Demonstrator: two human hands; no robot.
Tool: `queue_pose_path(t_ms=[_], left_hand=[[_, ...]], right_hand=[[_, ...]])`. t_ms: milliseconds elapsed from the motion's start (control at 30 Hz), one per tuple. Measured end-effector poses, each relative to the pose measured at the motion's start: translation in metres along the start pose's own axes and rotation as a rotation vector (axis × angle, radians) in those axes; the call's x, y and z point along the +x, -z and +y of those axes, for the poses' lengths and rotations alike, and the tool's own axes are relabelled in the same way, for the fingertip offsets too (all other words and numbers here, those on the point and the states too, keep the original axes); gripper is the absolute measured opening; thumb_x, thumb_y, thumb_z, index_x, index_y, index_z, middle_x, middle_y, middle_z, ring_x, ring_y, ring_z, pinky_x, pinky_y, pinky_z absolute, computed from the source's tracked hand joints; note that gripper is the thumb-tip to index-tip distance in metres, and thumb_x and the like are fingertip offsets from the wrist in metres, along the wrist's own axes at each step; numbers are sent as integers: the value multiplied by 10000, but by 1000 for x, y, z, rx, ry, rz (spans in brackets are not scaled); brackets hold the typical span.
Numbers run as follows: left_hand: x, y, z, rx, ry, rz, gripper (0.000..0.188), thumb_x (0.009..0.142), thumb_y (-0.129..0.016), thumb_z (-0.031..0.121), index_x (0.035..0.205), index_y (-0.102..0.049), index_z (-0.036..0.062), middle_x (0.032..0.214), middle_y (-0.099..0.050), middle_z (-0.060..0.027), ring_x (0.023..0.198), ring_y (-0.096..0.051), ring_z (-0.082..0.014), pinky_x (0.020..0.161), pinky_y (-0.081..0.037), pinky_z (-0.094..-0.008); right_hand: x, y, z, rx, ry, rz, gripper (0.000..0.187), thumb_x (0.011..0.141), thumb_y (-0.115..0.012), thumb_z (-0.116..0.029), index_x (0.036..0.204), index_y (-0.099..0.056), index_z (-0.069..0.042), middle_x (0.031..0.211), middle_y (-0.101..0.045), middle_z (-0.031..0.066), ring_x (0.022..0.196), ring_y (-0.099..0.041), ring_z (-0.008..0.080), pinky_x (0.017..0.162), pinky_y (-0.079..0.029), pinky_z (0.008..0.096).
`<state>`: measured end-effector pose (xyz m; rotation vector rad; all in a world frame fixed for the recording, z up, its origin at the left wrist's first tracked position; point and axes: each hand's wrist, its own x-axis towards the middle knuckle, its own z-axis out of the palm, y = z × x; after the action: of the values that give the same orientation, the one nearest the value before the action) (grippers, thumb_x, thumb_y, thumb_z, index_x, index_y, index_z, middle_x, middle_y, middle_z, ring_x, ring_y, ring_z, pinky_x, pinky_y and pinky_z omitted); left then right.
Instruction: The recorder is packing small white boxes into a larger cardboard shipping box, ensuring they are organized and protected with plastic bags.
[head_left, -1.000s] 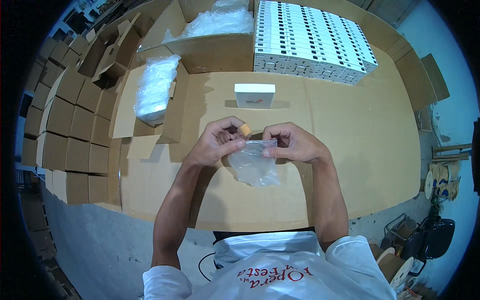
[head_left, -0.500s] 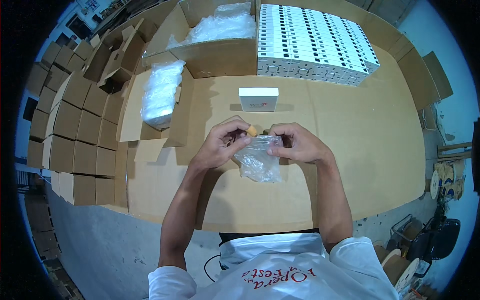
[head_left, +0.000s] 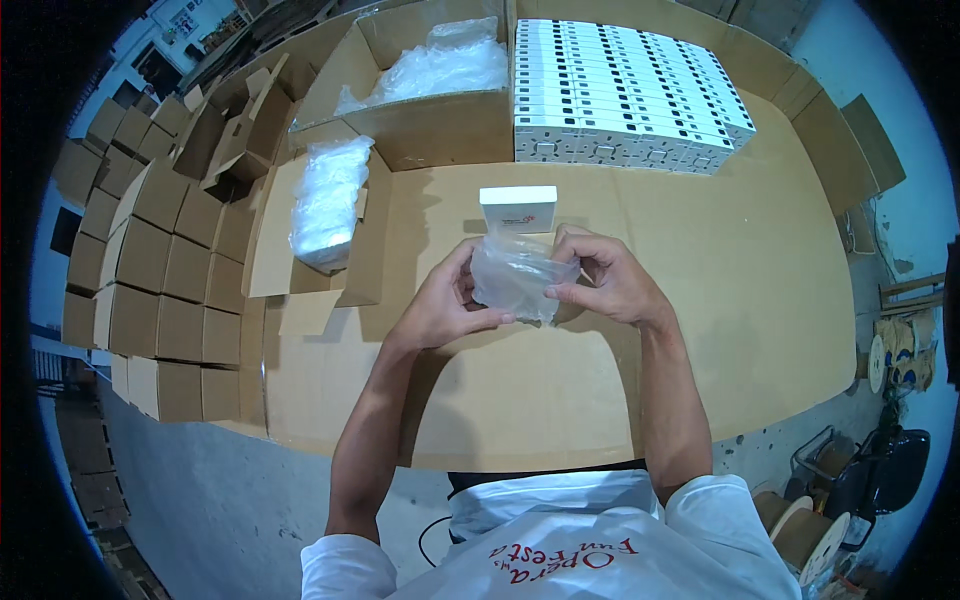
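Between my two hands is a clear plastic bag (head_left: 515, 278), its mouth spread wide toward the far side. My left hand (head_left: 445, 300) grips the bag's left side, thumb below and fingers curled behind it. My right hand (head_left: 610, 280) pinches the bag's right edge between thumb and fingers. Just beyond the bag a small white box (head_left: 518, 208) stands on the cardboard-covered table (head_left: 740, 330); the bag's top edge comes close to the box's lower part. I cannot make out anything inside the bag.
Rows of white boxes (head_left: 620, 100) fill the far right. An open carton of clear plastic bags (head_left: 440, 65) sits at the back. Left of my hands, a smaller open carton (head_left: 365, 255) holds wrapped packs (head_left: 330, 205). Brown boxes (head_left: 165, 280) are stacked at the left edge.
The bag's mouth has been spread open and the bag has moved up toward the white box. My left hand shifted to its lower left side; the orange fingertip cover is no longer visible.
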<state>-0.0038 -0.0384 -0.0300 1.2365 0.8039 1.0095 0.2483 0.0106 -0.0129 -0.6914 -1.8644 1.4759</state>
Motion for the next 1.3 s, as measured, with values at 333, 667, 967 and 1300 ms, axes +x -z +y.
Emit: queue_pose_path(t_ms=[333, 667, 967, 1300], left_hand=[[-5, 8, 10, 105, -3, -26, 590, 823, -782, 17, 1331, -482, -3, 1193, -611, -80, 1064, -617, -155, 914, -538, -325], [-8, 14, 15, 169, -58, 93, 487, 865, -748, 38, 1297, -528, -14, 1164, -633, -61, 1021, -618, -127, 856, -541, -287], [-5, 20, 12, 141, -37, 111, 486, 873, -738, 38, 1307, -525, -9, 1160, -641, -62, 1011, -621, -121, 844, -544, -291], [1, 21, 7, 124, -11, 139, 473, 879, -724, 22, 1306, -524, -16, 1152, -640, -65, 1021, -620, -126, 864, -547, -296]], right_hand=[[4, 5, -6, -25, 88, 38, 208, 763, -778, -21, 872, -600, -20, 919, -512, 19, 889, -492, 135, 780, -403, 295], [26, 2, -12, 20, 231, 548, 486, 817, -696, -7, 1281, -587, -102, 1201, -584, 51, 991, -530, 145, 799, -464, 270], [42, -12, 6, -548, 242, 442, 313, 846, -656, 52, 1142, -640, -49, 1120, -640, 120, 946, -654, 209, 772, -556, 323], [25, 12, -13, 434, 252, 675, 158, 935, -625, -3, 1023, -494, -2, 1000, -605, 129, 832, -690, 212, 721, -625, 338]])
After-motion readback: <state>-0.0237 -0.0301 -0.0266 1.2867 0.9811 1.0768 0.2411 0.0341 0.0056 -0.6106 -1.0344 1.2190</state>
